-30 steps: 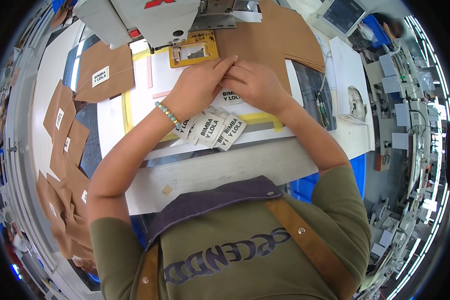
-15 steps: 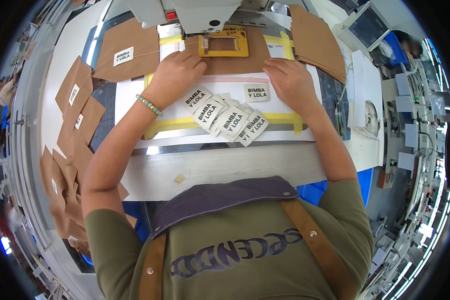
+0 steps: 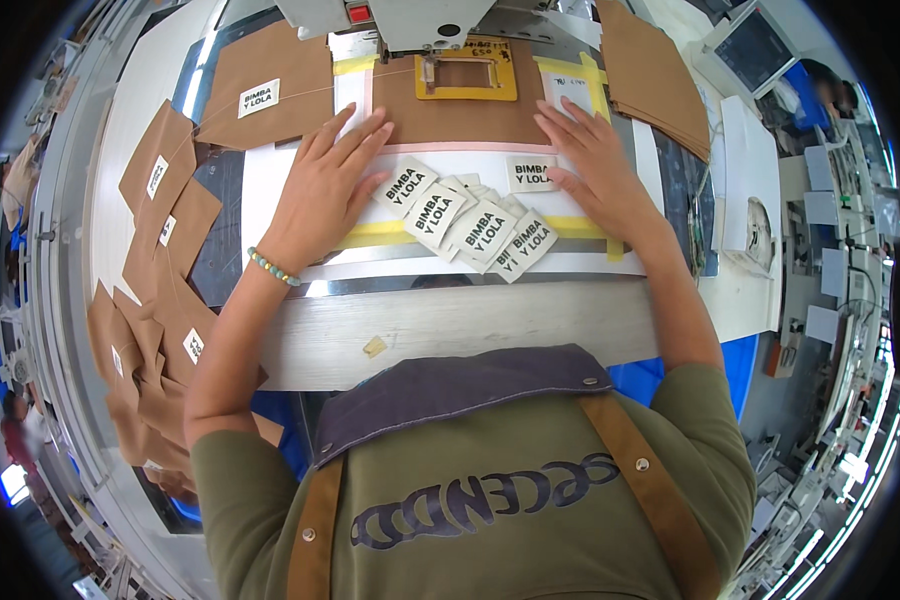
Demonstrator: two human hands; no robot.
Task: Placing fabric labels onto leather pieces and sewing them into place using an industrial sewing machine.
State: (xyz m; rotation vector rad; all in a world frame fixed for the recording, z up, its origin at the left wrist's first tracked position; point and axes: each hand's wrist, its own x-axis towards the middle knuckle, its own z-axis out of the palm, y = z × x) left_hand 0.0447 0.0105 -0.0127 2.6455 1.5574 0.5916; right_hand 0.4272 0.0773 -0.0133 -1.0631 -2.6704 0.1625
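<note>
A flat brown panel (image 3: 450, 128) lies under the sewing machine head (image 3: 425, 25), its near edge along a pink strip (image 3: 460, 148). A yellow rectangular frame (image 3: 508, 75) rests on its far part. My left hand (image 3: 330, 180) is spread, fingertips by the panel's left edge. My right hand (image 3: 592, 165) lies open with fingers apart at the right edge. Its thumb reaches a single white label (image 3: 526, 175) with dark lettering. Between my hands is a loose pile of similar white labels (image 3: 485, 228).
To the left, brown panels with labels (image 3: 270, 85) are linked by thread and heap up (image 3: 150, 350) nearer me. A stack of plain brown panels (image 3: 655, 80) lies at the far right. Yellow tape (image 3: 565, 228) borders the white work plate. A screen (image 3: 755, 48) stands beyond.
Both hands have gone from pinching the panel's near edge to spread fingers at its sides. The panel's near edge now meets the pink strip. The whole view has shifted slightly.
</note>
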